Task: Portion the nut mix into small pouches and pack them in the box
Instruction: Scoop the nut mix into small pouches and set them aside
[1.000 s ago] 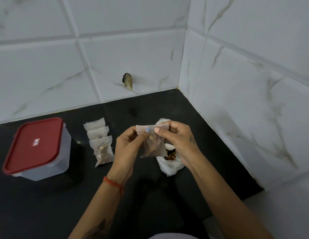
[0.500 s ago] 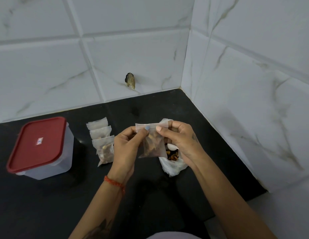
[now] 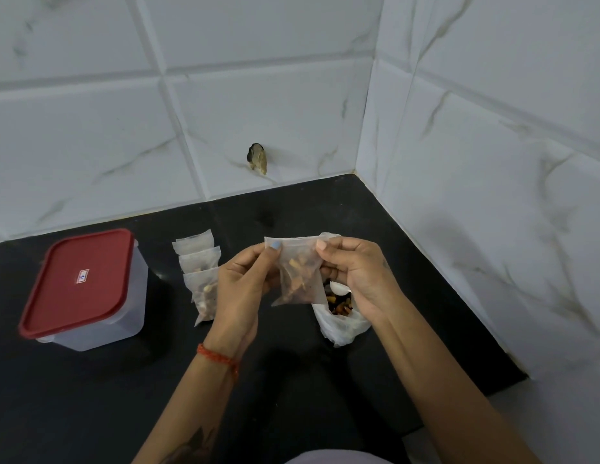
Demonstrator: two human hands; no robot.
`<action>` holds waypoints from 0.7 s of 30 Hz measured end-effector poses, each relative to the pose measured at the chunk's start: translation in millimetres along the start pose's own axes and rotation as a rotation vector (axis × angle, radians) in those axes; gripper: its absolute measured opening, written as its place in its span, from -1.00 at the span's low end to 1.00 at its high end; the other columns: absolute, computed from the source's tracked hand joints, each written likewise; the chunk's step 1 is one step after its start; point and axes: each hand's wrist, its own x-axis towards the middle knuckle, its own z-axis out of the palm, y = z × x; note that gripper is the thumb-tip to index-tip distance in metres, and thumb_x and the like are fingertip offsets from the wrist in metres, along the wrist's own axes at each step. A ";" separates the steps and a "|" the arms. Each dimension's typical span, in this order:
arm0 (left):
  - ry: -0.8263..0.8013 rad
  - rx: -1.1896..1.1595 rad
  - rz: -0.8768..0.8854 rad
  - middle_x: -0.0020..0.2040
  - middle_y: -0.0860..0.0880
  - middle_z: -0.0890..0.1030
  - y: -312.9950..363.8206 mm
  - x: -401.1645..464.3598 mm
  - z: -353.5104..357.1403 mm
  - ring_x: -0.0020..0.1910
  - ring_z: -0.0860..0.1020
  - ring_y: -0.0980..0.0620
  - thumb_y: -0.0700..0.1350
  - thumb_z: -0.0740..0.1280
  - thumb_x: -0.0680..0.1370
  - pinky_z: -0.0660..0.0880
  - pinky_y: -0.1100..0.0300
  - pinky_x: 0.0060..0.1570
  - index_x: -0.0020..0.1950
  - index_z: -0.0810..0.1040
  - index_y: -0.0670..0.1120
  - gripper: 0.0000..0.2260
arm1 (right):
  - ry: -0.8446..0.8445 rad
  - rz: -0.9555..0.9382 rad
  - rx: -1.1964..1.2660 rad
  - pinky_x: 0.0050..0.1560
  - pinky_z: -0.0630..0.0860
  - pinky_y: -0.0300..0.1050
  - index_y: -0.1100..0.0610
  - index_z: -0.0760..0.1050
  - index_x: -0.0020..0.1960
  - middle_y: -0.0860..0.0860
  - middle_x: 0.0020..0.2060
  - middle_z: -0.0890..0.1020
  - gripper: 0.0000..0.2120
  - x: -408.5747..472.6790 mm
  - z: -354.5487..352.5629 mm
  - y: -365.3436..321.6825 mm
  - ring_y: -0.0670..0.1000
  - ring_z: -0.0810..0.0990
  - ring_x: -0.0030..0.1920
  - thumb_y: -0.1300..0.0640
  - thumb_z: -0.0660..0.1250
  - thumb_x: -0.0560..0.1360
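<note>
Pinching the top strip of a filled small pouch [image 3: 298,272] between both hands: left hand [image 3: 240,289] gripping the left corner with thumb and forefinger, right hand [image 3: 355,272] gripping the right corner the same way. Holding it upright and clear of the counter [image 3: 91,396], apparently so the nuts settle to the bottom, away from the seal line. Judging the step as closing the pouch mouth; seal state not resolvable here.

Keeping the pouch directly above and in front of the white supply bag [image 3: 342,324], standing open with nut mix [image 3: 340,303] showing inside and a white scoop-like item [image 3: 339,289] resting in it. Likely positioned so any spill drops back into the bag.

Lying in an overlapping row just left of the left hand: three finished pouches [image 3: 200,272], staged within reach, between the hands and the box [image 3: 91,316]. Sitting well to the left, with red lid [image 3: 79,281] on; packing not yet begun.

Noting risk: uneven pinching could trap a nut in the seal, leaving a gap.
</note>
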 end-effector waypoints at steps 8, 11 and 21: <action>0.065 0.030 0.000 -0.09 -0.18 0.61 -1.2 0.0 -0.9 -0.12 0.61 -0.01 -0.17 0.33 0.53 0.59 0.09 -0.08 -0.13 0.61 -0.22 -0.86 | -0.126 0.063 -0.027 0.06 0.58 -0.08 0.12 0.62 -0.09 0.04 -0.16 0.68 -0.91 -0.2 2.3 -3.5 0.01 0.65 -0.05 0.14 0.34 0.51; 0.064 0.038 0.003 -0.06 -0.21 0.59 -1.4 -0.6 -0.2 -0.11 0.60 -0.04 -0.16 0.33 0.53 0.58 0.05 -0.06 -0.13 0.62 -0.21 -0.86 | -0.119 0.030 -0.065 0.03 0.57 -0.11 0.12 0.62 -0.10 -0.02 -0.25 0.67 -0.96 -1.5 6.0 -4.6 -0.05 0.66 -0.12 0.18 0.38 0.48; -0.100 0.028 0.009 -0.15 -0.07 0.67 1.6 -6.8 -0.4 -0.15 0.63 -0.01 -0.09 0.35 0.41 0.58 0.10 -0.10 -0.04 0.61 -0.13 -0.82 | -0.063 0.025 -0.079 -0.03 0.58 -0.17 0.17 0.64 -0.09 -0.09 -0.33 0.67 -0.92 -4.6 9.5 -4.0 -0.07 0.66 -0.18 0.21 0.37 0.48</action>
